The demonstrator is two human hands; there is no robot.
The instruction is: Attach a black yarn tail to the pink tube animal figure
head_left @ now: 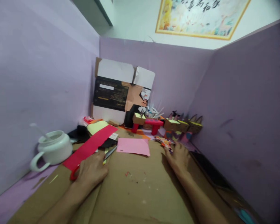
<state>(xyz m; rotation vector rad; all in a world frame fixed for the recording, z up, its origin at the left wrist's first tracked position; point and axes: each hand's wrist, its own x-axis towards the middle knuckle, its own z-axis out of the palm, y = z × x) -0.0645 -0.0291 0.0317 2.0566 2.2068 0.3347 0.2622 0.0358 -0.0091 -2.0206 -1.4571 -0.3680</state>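
My left hand [93, 170] rests low on the cardboard, its fingers curled over a pair of scissors. The red handle of the scissors [74, 173] shows on one side of the hand and the metal blades on the other; the middle is covered. Just beyond lies a long red paper strip [91, 146]. A pink paper sheet [133, 147] lies flat between my hands, farther off. On the right, my right hand [179, 158] is open with fingers apart over the cardboard's edge, beside a colourful orange patterned piece [164, 142]. It appears to hold nothing.
Brown cardboard [140, 189] covers the worktop, with small scraps on it. A white mug [54, 147] stands at left. An opened printed box [112, 93] leans at the back, near small cardboard boxes [172, 125]. A dark flat object [210, 169] lies along the right wall.
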